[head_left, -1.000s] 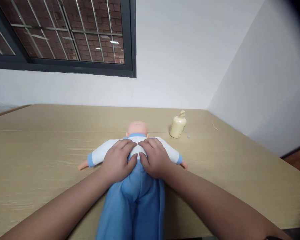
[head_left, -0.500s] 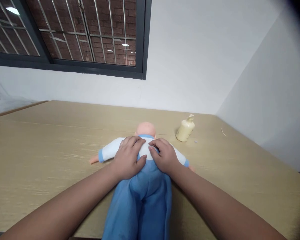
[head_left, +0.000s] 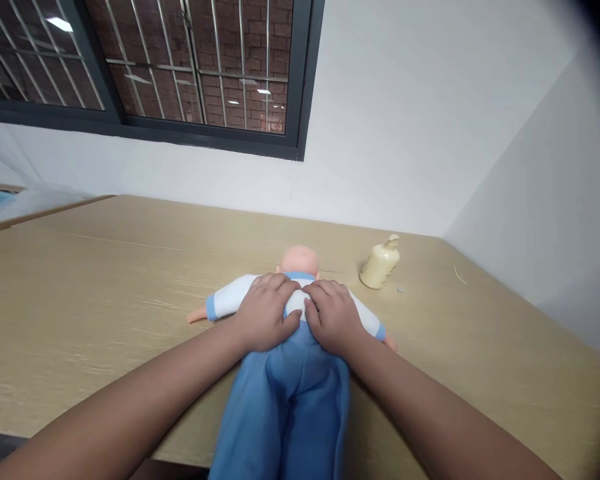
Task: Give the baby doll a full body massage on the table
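Note:
A doll (head_left: 296, 377) in blue trousers and a white top with blue cuffs and collar lies on the table with its arms spread. The back of its bald pink head points away from me, so it appears to be face down. My left hand (head_left: 270, 310) rests on the left side of its upper back, fingers laid out and thumb apart. On the right side lies my right hand (head_left: 334, 313), palm down with fingers slightly bent. The fingertips of both hands nearly meet at the middle of the back. Neither hand grasps anything.
A cream pump bottle (head_left: 380, 265) stands on the wood-coloured table (head_left: 105, 287), beyond the doll's right-hand arm. Close to it are a small pale bit (head_left: 399, 290) and a thin strip (head_left: 460, 275). White walls and a barred window (head_left: 200, 73) rise behind.
The view has shifted, so doll, bottle and window sit slightly further right. My right hand's fingertips are closer to my left hand's, and its fingers lie flatter on the doll's back.

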The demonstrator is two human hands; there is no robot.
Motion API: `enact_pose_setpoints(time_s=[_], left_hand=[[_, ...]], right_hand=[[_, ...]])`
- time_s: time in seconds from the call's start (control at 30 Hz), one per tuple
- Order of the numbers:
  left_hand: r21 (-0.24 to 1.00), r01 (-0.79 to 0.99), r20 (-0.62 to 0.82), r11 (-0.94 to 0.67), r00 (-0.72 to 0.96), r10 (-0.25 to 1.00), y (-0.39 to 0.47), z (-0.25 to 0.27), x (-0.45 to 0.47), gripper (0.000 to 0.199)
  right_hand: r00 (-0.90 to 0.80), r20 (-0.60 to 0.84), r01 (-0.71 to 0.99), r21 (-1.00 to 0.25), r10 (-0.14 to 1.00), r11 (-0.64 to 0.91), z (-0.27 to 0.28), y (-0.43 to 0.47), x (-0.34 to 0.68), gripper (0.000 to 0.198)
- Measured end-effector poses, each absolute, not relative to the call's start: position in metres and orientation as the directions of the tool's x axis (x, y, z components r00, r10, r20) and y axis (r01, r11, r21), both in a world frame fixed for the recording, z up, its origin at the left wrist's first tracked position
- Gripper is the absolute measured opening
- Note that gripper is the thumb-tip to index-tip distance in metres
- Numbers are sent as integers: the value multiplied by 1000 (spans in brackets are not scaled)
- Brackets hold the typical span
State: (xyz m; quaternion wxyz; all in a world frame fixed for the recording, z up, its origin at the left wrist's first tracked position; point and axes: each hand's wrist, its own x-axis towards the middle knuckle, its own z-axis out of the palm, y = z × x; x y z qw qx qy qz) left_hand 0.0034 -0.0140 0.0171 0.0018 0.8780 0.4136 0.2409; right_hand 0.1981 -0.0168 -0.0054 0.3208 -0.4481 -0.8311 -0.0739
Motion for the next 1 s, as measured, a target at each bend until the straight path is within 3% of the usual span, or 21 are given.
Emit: enact_pose_setpoints(time_s=[0.17,0.33,0.57,0.7,0.83,0.9,1.0], left_hand=[[209,741,432,-638,515,740,-15,10,3,60],[266,729,388,-630,517,763,-13,16,3,53],[389,699,366,-600,480,797,-3,22,-1,41],[578,704,293,-413,293,910,2,25,-6,53],[710,668,145,-223,171,975,6,29,-7,75],[767,625,67,-149,153,986,9,30,-7,79],[825,560,1,-81,143,990,13,30,-5,78]], right_hand=[[-360,632,808,-157,686,568,-11,-16,197,42],[-353,534,827,-207,769,523,-8,-11,198,37],[-265,461,799,-387,847,461,-1,-8,201,31],[-79,351,740,-606,933,291,0,-4,204,57],[-42,164,669,-728,986,149,1,5,209,89],[-59,108,641,-758,992,120,0,10,211,91],[-94,80,606,-786,992,121,-3,13,211,75]])
